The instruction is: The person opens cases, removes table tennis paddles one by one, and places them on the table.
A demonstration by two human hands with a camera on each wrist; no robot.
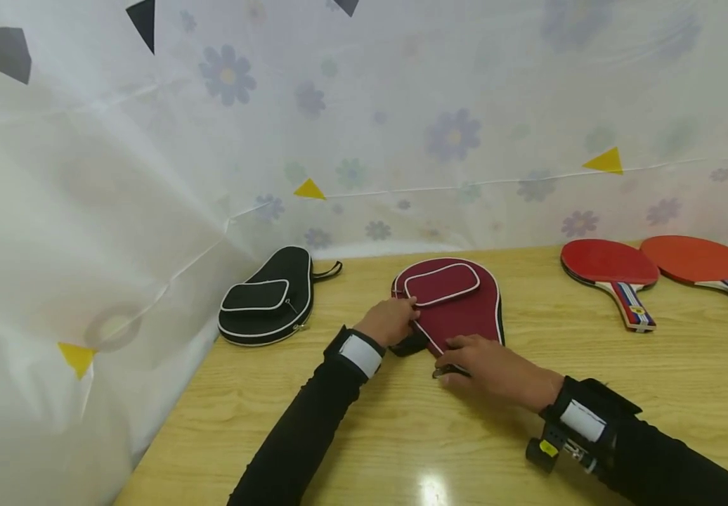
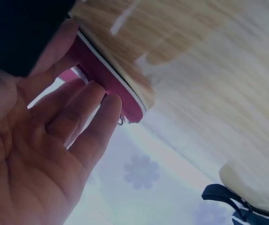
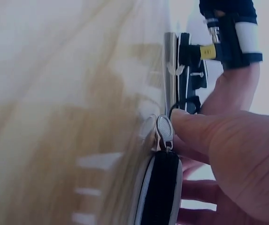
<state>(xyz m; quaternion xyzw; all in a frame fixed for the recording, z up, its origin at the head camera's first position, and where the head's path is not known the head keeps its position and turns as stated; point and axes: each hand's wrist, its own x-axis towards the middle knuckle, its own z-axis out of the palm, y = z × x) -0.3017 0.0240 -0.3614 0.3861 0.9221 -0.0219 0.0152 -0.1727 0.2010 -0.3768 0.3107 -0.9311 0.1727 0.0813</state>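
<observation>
A maroon paddle case [image 1: 452, 309] with white piping lies flat in the middle of the wooden table [image 1: 402, 436]. My left hand [image 1: 404, 314] rests against its left edge. In the left wrist view that hand's [image 2: 85, 89] straight fingers [image 2: 107, 107] press the case's piped rim [image 2: 120, 96]. My right hand [image 1: 459, 360] is at the case's narrow handle end. In the right wrist view its thumb [image 3: 204, 133] and fingers pinch the silver zipper pull [image 3: 164, 132] above the case's zipped edge [image 3: 162, 192].
A black paddle case [image 1: 272, 299] with a strap lies at the left by the flowered curtain [image 1: 364, 140]. Two red paddles [image 1: 611, 267] [image 1: 702, 261] lie at the far right. The curtain closes off the table's back and left sides.
</observation>
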